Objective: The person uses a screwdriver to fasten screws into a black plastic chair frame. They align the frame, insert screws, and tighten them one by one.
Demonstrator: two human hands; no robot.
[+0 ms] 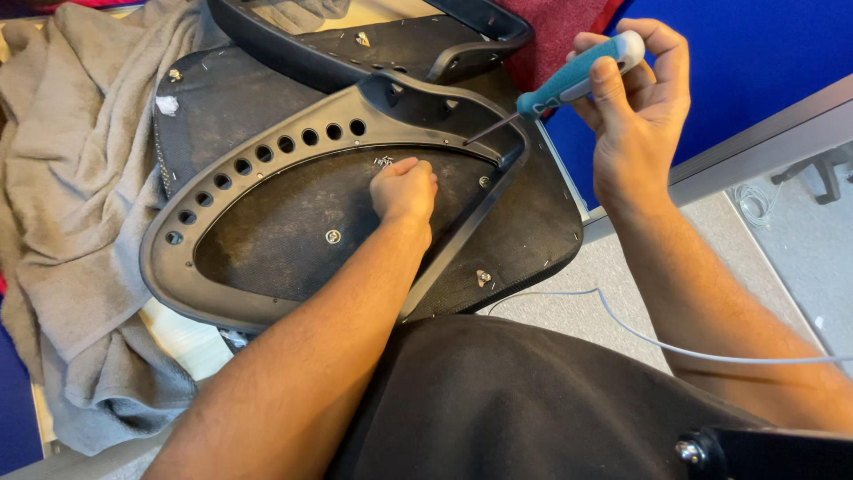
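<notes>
A black plastic frame (pixel 267 151) with a row of round holes lies on the dark underside of a chair seat pad (pixel 293 222). My left hand (pixel 404 188) rests on the pad inside the frame, fingers curled over a small cluster of screws (pixel 383 161). My right hand (pixel 633 98) holds a screwdriver with a teal and white handle (pixel 577 76). Its thin tip (pixel 471 139) touches the frame's inner right corner.
A grey cloth (pixel 80 178) lies crumpled on the left. Another black chair part (pixel 373 40) sits at the top. A blue panel (pixel 755 62) stands at the right. A thin white cable (pixel 640 333) crosses grey carpet (pixel 782 258). Black fabric (pixel 498 400) covers the foreground.
</notes>
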